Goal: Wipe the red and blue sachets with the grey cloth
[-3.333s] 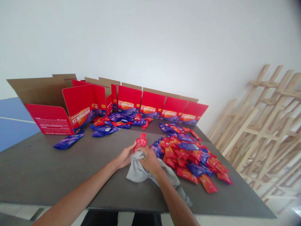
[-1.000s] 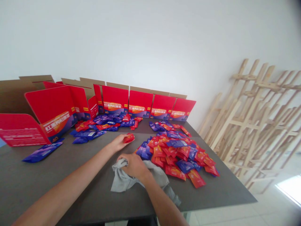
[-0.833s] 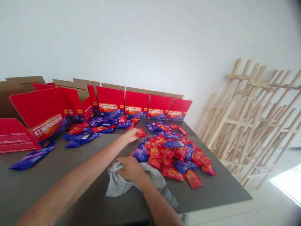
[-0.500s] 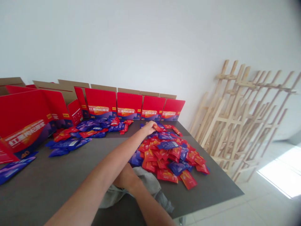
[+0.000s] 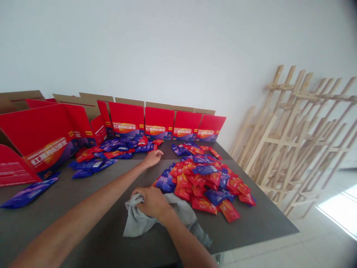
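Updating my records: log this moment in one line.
left hand: nothing visibly held | right hand: gripping grey cloth | large sachet pile: on table

Red cartons point(image 5: 158, 117) read "红黑枸杞原浆" and, below, "40".

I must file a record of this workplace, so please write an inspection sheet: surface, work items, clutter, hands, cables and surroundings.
Surface: dark grey tabletop.
Work items: large pouch pile, red and blue, at right; smaller pile before red boxes with raised flaps; grey cloth.
Clutter: one blue pouch lies apart at left.
Hands: right hand grips the cloth; left hand near the smaller pile, no pouch visible in it.
Cables: nothing seen.
Surroundings: pale wall; wooden frames at right.
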`<action>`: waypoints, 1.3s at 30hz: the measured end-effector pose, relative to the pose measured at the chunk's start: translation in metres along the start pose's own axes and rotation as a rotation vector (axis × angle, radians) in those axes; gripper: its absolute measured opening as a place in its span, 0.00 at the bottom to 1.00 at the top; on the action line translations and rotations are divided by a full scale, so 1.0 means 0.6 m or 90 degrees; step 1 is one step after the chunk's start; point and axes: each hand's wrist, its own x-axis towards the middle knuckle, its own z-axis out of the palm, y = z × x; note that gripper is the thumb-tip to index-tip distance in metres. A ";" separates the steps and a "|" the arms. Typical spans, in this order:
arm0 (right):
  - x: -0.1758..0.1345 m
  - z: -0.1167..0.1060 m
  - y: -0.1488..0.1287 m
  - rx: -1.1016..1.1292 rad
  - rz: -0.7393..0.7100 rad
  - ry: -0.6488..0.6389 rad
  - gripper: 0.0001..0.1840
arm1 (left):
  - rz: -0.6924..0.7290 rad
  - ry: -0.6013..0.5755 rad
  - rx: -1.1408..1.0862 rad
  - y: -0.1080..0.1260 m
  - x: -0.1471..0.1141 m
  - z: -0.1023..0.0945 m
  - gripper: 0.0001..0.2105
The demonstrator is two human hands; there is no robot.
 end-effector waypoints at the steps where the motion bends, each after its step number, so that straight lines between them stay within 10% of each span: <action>1: 0.000 0.000 0.000 0.004 -0.001 -0.001 0.15 | 0.021 0.034 0.048 0.001 -0.012 -0.029 0.11; 3: -0.001 -0.001 -0.001 0.002 0.006 -0.001 0.14 | 0.076 0.114 0.187 0.005 -0.040 -0.092 0.10; 7: 0.000 0.000 -0.001 -0.007 0.012 -0.003 0.13 | 0.121 0.387 0.945 0.022 -0.098 -0.218 0.20; 11: 0.000 0.001 0.001 -0.014 0.014 -0.010 0.13 | -0.097 0.438 1.004 0.037 -0.155 -0.303 0.25; 14: 0.001 0.001 0.002 -0.015 0.012 -0.011 0.14 | -0.086 0.375 1.018 0.031 -0.198 -0.328 0.30; 20: -0.001 -0.001 0.000 -0.007 0.012 -0.007 0.14 | 0.145 0.294 1.030 -0.012 -0.244 -0.330 0.22; 29: 0.000 0.003 0.002 0.004 -0.004 0.015 0.13 | 0.300 -0.064 0.907 -0.034 -0.257 -0.251 0.11; 35: 0.001 0.004 0.005 0.008 -0.002 0.030 0.13 | 0.093 0.311 1.079 -0.050 -0.252 -0.190 0.34; 39: 0.002 0.005 0.006 0.020 -0.001 0.034 0.13 | 0.050 0.290 1.077 -0.045 -0.242 -0.176 0.35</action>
